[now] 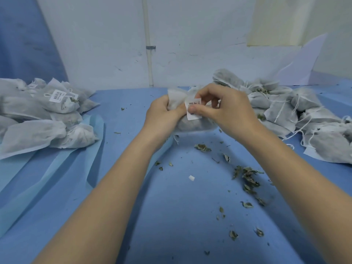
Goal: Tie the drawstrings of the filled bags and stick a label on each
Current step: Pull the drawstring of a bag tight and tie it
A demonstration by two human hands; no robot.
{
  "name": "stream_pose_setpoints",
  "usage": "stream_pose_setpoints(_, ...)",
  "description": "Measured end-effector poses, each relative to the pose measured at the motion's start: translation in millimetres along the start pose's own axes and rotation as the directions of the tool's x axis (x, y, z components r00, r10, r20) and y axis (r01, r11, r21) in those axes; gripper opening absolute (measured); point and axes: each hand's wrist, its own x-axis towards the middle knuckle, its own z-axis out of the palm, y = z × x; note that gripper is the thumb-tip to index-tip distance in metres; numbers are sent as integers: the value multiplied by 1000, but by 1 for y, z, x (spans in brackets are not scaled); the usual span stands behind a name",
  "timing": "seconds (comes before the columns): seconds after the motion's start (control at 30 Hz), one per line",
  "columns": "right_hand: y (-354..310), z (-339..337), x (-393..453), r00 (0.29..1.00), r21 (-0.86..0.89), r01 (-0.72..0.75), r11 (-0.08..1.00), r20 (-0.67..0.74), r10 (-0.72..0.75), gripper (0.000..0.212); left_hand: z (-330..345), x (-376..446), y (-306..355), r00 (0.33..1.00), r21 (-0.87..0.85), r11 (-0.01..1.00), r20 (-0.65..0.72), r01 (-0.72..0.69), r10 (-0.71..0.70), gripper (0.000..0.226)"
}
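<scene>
A filled white fabric bag (196,126) lies at the middle of the blue table. My left hand (163,115) grips its gathered neck from the left. My right hand (222,109) pinches a white barcode label (193,109) between thumb and fingers, and the label lies against the bag's top. A loose end of drawstring (176,139) hangs below my left wrist.
A pile of bags, one with a label (57,95), lies at the left on light blue cloth (80,161). A pile of filled bags with loose drawstrings (297,113) lies at the right. Dried leaf bits (247,176) and a small white scrap (191,178) are scattered on the table.
</scene>
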Motion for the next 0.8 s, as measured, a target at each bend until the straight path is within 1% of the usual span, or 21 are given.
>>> stream_pose_setpoints(0.1, 3, 1, 1, 999, -32, -31, 999, -46, 30, 19, 2, 0, 3, 999, -103, 994, 17, 40, -39, 18)
stream_pose_setpoints(0.13, 4, 2, 2, 997, -26, -58, 998, -56, 56, 26, 2, 0, 4, 998, -133, 990, 23, 53, -50, 17)
stream_pose_setpoints(0.17, 5, 2, 2, 993, 13, -99, 995, -57, 100, 37, 3, -1, 5, 998, -163, 985, 36, 58, -53, 16)
stream_pose_setpoints(0.2, 7, 1, 2, 988, 76, -145, 987, -48, 149, 50, 3, -2, 6, 997, -187, 981, 55, 59, -49, 16)
stream_pose_setpoints(0.23, 9, 0, 2, 981, 129, -188, 974, -30, 193, 58, 4, -3, 7, 996, -199, 978, 76, 60, -45, 20)
stream_pose_setpoints(0.27, 11, 0, 2, 975, 163, -217, 963, -10, 221, 58, 5, -4, 7, 994, -191, 980, 98, 60, -42, 29)
stream_pose_setpoints(0.3, 13, -1, 2, 970, 198, -239, 951, 12, 241, 52, 7, -6, 7, 993, -164, 985, 114, 53, -35, 37)
stream_pose_setpoints(0.33, 14, -1, 2, 966, 254, -257, 932, 38, 256, 43, 9, -7, 7, 994, -131, 991, 110, 40, -26, 40)
stream_pose_setpoints(0.4, 15, 0, 1, 956, 387, -292, 874, 87, 281, 25, 11, -7, 5, 998, -82, 996, 60, 24, -19, 37)
stream_pose_setpoints(0.43, 15, 1, 1, 955, 423, -295, 856, 96, 282, 19, 11, -6, 4, 999, -77, 997, 41, 27, -24, 36)
stream_pose_setpoints(0.53, 15, 9, 2, 960, 472, -267, 840, 55, 275, 5, 11, -6, 3, 998, -73, 997, 52, 35, -31, 40)
stream_pose_setpoints(0.57, 15, 11, 2, 959, 472, -257, 843, 17, 282, 3, 11, -5, 2, 998, -65, 997, 58, 36, -32, 42)
stream_pose_setpoints(0.7, 18, 15, 1, 953, 349, -171, 921, -180, 245, 16, 14, -7, 2, 998, -84, 996, 62, 18, -13, 37)
stream_pose_setpoints(0.77, 17, 17, 0, 953, 303, -144, 942, -215, 215, 15, 16, -6, 2, 999, -99, 995, 45, 22, -18, 30)
stream_pose_setpoints(0.8, 17, 17, -1, 956, 302, -141, 943, -204, 209, 10, 17, -6, 3, 999, -114, 993, 26, 34, -31, 23)
